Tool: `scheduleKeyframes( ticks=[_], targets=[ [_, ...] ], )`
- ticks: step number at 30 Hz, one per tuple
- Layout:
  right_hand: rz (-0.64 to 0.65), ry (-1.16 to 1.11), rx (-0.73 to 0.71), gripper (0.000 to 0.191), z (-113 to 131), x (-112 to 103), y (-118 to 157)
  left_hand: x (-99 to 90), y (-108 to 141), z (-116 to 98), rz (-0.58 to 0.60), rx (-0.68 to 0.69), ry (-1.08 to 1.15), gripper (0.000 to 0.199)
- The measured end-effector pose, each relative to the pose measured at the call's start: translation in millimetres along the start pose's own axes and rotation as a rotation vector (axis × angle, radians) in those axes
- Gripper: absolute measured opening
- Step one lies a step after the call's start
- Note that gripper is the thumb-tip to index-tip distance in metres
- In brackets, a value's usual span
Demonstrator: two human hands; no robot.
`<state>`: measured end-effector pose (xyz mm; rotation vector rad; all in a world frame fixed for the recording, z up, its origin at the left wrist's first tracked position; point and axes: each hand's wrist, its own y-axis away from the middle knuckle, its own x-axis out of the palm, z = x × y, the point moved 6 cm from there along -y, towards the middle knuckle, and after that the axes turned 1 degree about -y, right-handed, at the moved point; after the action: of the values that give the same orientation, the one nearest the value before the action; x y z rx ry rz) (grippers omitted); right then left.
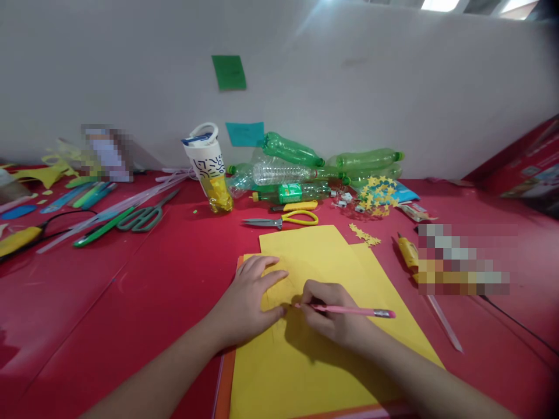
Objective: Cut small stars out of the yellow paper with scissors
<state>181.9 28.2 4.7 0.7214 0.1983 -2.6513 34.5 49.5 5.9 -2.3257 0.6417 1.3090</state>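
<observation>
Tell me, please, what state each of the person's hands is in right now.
Left hand: open, holding nothing, laid on the yellow paper.
Right hand: closed around a pink pencil, its point toward the left hand.

I am counting two hands (250,298) (334,314), one pink pencil (351,310), two pairs of scissors (140,219) (276,223), two coloured notes (229,73) (245,134) on the wall (131,64), and one cup (203,162) near the table's (174,273) far edge.
</observation>
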Motion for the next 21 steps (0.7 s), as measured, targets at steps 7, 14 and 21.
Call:
scheduleKeyframes(
  ticks=[7,14,21],
  targets=[
    [-0.021,-0.104,0.040,0.012,-9,-1,-1,1.6,0,1,0.013,-0.003,-0.011,0.049],
    [-0.132,-0.511,0.217,0.021,-22,-14,1,1.1,1,0,0.017,0.021,-0.026,0.050],
    [-0.005,-0.320,0.164,0.005,-11,-6,6,-0.1,1,0,-0.012,0.033,-0.058,0.042]
  ],
)
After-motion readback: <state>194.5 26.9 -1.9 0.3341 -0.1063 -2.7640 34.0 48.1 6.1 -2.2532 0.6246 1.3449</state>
